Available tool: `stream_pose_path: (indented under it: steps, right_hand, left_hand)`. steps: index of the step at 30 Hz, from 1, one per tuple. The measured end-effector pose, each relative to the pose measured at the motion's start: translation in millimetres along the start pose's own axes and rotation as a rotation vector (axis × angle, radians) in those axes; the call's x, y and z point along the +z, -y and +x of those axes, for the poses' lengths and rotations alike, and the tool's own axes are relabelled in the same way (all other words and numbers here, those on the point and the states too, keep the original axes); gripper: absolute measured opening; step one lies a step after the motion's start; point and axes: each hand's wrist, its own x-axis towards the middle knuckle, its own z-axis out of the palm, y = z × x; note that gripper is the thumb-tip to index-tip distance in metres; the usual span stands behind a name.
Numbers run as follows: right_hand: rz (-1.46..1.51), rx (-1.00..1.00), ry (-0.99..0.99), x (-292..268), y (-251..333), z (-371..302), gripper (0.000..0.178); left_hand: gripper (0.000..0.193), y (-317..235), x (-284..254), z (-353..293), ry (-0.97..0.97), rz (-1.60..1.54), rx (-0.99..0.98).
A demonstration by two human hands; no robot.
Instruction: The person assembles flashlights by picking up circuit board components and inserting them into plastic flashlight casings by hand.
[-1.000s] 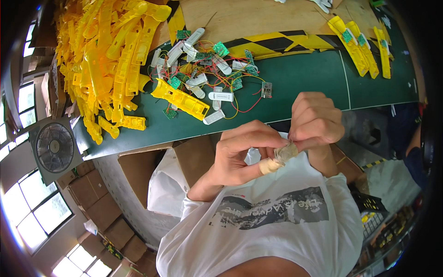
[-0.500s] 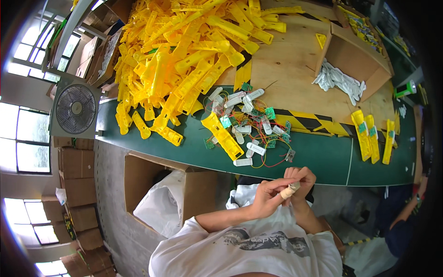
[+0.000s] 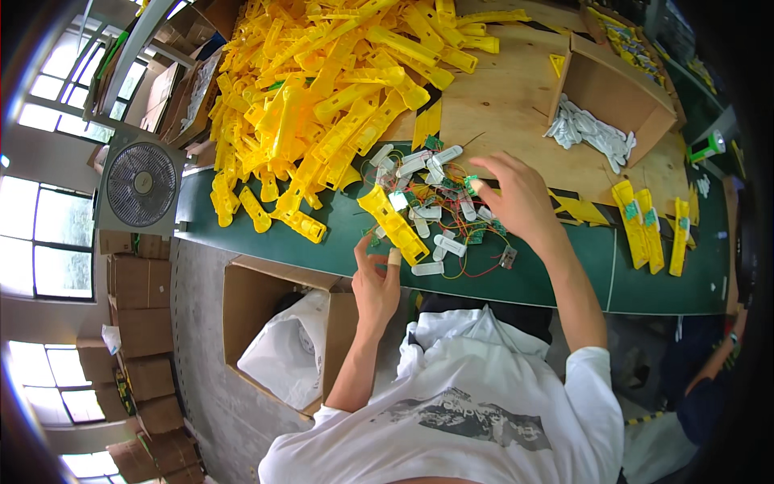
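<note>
1. The right hand [image 3: 516, 198], fingers spread and empty, reaches into the tangle of small green circuit boards with thin coloured wires [image 3: 451, 214] on the green worktop [image 3: 564, 282].
2. These parts look light and fragile, and their wires snag easily; better to pinch a board by its edges.
3. The left hand [image 3: 375, 282], loosely open, holds nothing beside the long yellow plastic housing [image 3: 393, 223], which looks stiff and light.

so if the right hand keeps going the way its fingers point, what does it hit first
Probably the tangle of small white parts and wired green boards just past the right hand's fingertips; farther on lies the yellow plastic pile. Height above the table is unclear.

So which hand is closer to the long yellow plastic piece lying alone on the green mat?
Left. The left hand is right beside the long yellow plastic piece; the right hand is farther off, over the wired parts.
</note>
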Motion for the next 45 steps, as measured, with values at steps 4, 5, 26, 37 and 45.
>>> stream_pose_path:
  steps: [4, 5, 26, 37, 45]
  right_hand:
    - [-0.119, -0.187, 0.163, 48.7, -40.4, 62.7, 0.029]
    - [-0.165, -0.258, 0.282, 53.4, -40.1, 70.8, 0.031]
    - [0.814, 0.599, 0.205, -39.2, -87.6, -32.8, 0.030]
    - [2.004, 0.236, -0.304, 21.6, -55.9, -114.1, 0.050]
    - [1.036, 0.115, -0.445, 63.7, -17.8, -122.8, 0.039]
  left_hand:
    - [0.069, -6.6, 20.2, 13.4, 0.071, 0.033, -0.038]
    - [0.073, -4.7, 24.3, 16.9, 0.042, 0.018, -0.052]
    - [0.092, -19.7, 45.8, 22.0, -0.001, -0.262, -0.034]
    - [0.036, -46.3, 48.5, 11.9, 0.271, -1.408, -0.120]
    - [0.015, -77.2, 78.8, -5.3, 0.302, -1.134, -0.148]
